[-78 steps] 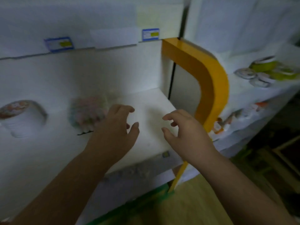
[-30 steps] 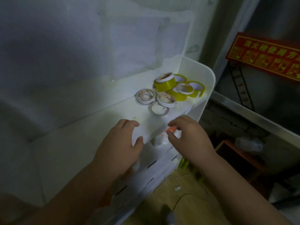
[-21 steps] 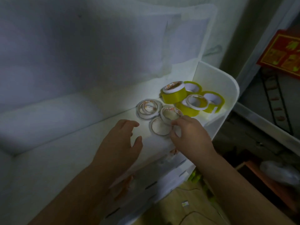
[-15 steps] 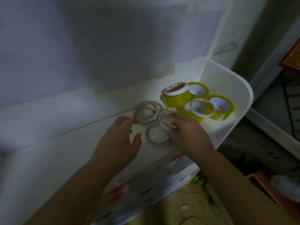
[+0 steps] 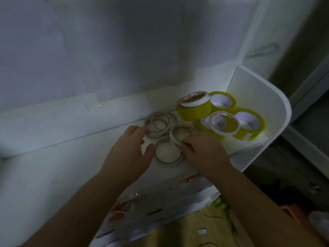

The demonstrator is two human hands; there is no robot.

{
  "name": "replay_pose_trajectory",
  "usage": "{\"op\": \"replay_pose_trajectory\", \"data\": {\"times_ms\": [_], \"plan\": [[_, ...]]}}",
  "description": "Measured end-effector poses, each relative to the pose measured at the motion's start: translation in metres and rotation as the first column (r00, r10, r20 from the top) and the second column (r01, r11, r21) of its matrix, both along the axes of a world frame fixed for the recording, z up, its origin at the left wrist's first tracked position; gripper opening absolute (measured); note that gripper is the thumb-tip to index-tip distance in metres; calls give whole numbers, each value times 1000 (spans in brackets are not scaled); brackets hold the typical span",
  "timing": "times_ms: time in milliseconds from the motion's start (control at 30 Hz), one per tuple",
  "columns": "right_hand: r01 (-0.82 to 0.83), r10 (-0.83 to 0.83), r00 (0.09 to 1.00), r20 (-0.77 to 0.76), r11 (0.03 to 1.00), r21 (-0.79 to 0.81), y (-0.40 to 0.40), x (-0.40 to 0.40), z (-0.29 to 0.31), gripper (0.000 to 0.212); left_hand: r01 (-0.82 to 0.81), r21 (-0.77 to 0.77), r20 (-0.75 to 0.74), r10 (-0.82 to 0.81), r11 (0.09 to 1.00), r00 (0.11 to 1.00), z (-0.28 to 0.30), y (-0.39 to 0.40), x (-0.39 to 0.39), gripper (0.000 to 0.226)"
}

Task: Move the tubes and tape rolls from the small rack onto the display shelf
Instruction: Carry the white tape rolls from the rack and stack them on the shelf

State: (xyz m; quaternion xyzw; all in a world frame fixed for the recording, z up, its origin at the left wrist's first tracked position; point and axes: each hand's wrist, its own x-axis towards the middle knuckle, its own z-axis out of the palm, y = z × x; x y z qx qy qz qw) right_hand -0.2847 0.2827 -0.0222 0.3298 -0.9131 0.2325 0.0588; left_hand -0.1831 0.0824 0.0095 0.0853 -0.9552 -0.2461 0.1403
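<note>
Since half a second ago we are closing in on the rack's top tier: our right hand (image 5: 201, 150) has slid further over the thin white tape roll (image 5: 181, 133) and our left hand (image 5: 130, 152) has crept up toward the stacked thin rolls (image 5: 159, 124).

We are curling the right fingers (image 5: 185, 146) over that roll's near rim, pinching it, most likely so that it lifts free of the flat roll (image 5: 167, 154) lying just beside it at 7 o'clock. The pinched roll is sitting under the fingertips, at 11 o'clock from the knuckles.

We are keeping the left fingers relaxed and spread, holding nothing; the stacked rolls are touching or almost touching the fingertips at 1 o'clock, the flat roll lying at 3 o'clock off the thumb. The yellow tape rolls (image 5: 195, 108) are waiting at 2 o'clock, against the white rack wall (image 5: 258, 97).
</note>
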Motion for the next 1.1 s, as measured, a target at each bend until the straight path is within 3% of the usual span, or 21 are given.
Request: {"op": "replay_pose_trajectory", "data": {"times_ms": [333,633,800,1100], "plan": [[-25,16,997,-69,990,-140,17,19,9,28,9,-103,18,-7,995,1000,-12,6,-39,31],[-32,21,998,-62,982,-184,39,28,11,29,-10,-156,206,42,988,978,-31,14,-83,26],[-36,23,997,-69,979,-198,44,24,10,21,-17,-182,181,50,983,982,-29,13,-83,22],[-38,22,996,-82,977,-208,35,21,20,33,-126,-159,68,138,979,988,-11,8,-52,21]]}}
